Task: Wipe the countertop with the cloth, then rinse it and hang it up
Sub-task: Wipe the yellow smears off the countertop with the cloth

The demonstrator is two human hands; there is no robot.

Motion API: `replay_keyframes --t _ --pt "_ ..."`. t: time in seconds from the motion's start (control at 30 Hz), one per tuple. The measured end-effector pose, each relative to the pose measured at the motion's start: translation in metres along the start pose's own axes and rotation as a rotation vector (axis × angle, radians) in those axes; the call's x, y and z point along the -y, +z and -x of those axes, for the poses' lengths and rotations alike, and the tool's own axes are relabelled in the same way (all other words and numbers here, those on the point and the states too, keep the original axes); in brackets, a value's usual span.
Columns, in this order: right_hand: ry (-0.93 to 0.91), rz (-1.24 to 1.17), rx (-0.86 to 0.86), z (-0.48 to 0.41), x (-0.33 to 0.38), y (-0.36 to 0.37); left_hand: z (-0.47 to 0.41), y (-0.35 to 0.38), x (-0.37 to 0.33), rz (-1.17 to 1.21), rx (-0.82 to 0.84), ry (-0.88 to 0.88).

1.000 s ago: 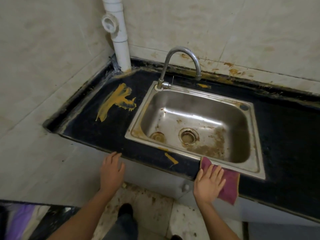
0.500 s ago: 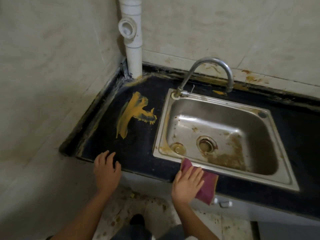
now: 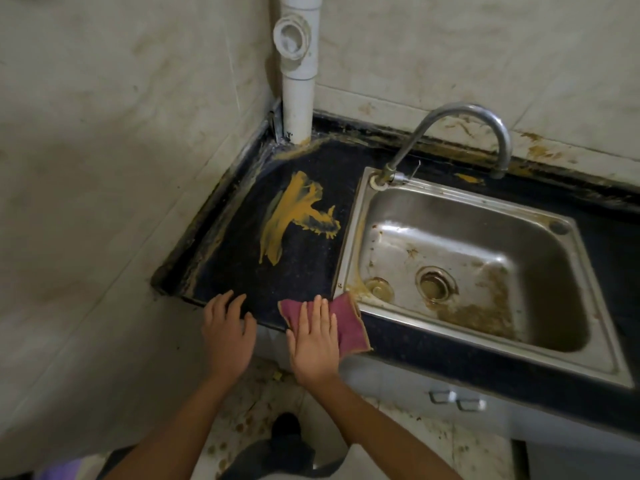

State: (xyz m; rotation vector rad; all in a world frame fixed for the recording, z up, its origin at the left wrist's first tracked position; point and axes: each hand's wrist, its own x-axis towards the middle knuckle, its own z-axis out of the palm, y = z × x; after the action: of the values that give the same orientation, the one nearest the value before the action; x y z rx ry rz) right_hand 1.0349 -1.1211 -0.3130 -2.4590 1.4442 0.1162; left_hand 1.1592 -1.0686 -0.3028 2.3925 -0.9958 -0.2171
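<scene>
The cloth (image 3: 348, 323), dark red with a pale border, lies flat at the front edge of the worktop (image 3: 311, 268), just left of the front left corner of the sink (image 3: 346, 237). The right grip (image 3: 313, 337) lies on top of it, palm down, with the fingers straight and close together; it presses the cloth and does not curl round it. The fingers cover the middle and left part of the cloth, so the cloth shows mainly to the right of the hand and a little to the left of it. The cloth's wider side runs along the worktop edge, left to right. Its far right corner points to the sink rim, and its near right corner hangs over the edge. The left grip (image 3: 227, 330) rests on the worktop edge just beside, fingers relaxed, holding nothing. A yellow smear (image 3: 291, 220) lies farther back, well apart from the cloth.
</scene>
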Motion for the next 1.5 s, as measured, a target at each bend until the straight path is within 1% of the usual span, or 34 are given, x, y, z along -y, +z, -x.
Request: replay_keyframes --t 0.07,0.13,0.2,0.27,0.33,0.4,0.47,0.5,0.53,0.6,0.63,0.67,0.73,0.8,0.83,0.9,1.0,1.13,1.23,1.33,1.43,1.5 --pt "-0.063 0.061 0.026 0.004 -0.010 -0.004 0.000 0.002 -0.006 0.008 0.025 0.019" --pt "-0.088 0.117 0.029 0.010 -0.024 -0.007 -0.001 0.008 -0.017 0.028 0.048 0.089" --pt "-0.076 0.148 0.054 0.020 -0.044 -0.008 0.000 0.017 -0.031 0.044 0.067 0.165" --pt "-0.038 0.183 0.089 0.033 -0.073 -0.011 0.001 0.027 -0.050 0.080 0.101 0.203" --pt "0.026 0.219 0.087 0.051 -0.108 -0.015 0.005 0.038 -0.070 0.118 0.147 0.223" --pt "0.150 0.211 0.132 0.069 -0.144 -0.023 0.009 0.049 -0.090 0.152 0.191 0.262" --pt "0.289 0.239 0.109 0.090 -0.178 -0.038 0.014 0.061 -0.108 0.171 0.238 0.308" --pt "0.327 0.213 0.078 0.100 -0.196 -0.044 0.017 0.066 -0.116 0.172 0.261 0.329" --pt "0.378 0.132 0.079 0.108 -0.213 -0.049 0.019 0.070 -0.124 0.170 0.277 0.350" --pt "0.567 -0.089 -0.012 0.121 -0.245 -0.061 0.024 0.077 -0.139 0.172 0.291 0.375" --pt "0.664 -0.219 -0.097 0.122 -0.259 -0.069 0.027 0.079 -0.146 0.174 0.301 0.379" --pt "0.740 -0.317 -0.226 0.123 -0.272 -0.079 0.028 0.081 -0.152 0.170 0.314 0.381" --pt "0.856 -0.471 -0.438 0.119 -0.297 -0.098 0.027 0.084 -0.164 0.158 0.336 0.380" --pt "0.959 -0.603 -0.572 0.107 -0.321 -0.118 0.022 0.087 -0.173 0.149 0.329 0.371" --pt "0.976 -0.641 -0.602 0.099 -0.334 -0.125 0.018 0.088 -0.178 0.134 0.319 0.359" --pt "0.951 -0.661 -0.608 0.078 -0.359 -0.140 0.008 0.091 -0.188 0.078 0.289 0.347" --pt "0.835 -0.660 -0.621 0.038 -0.396 -0.155 -0.008 0.098 -0.212 -0.038 0.253 0.326" --pt "0.693 -0.666 -0.603 -0.022 -0.433 -0.183 -0.029 0.115 -0.245 -0.015 0.218 0.221" --pt "0.625 -0.645 -0.556 -0.062 -0.458 -0.207 -0.047 0.126 -0.256 -0.089 0.207 0.174" --pt "0.553 -0.544 -0.522 -0.115 -0.481 -0.220 -0.066 0.132 -0.257 -0.177 0.218 0.098" --pt "0.403 -0.408 -0.447 -0.179 -0.491 -0.225 -0.082 0.134 -0.257 -0.239 0.189 0.046" --pt "0.343 -0.348 -0.401 -0.218 -0.490 -0.225 -0.088 0.135 -0.257 -0.257 0.191 0.014"
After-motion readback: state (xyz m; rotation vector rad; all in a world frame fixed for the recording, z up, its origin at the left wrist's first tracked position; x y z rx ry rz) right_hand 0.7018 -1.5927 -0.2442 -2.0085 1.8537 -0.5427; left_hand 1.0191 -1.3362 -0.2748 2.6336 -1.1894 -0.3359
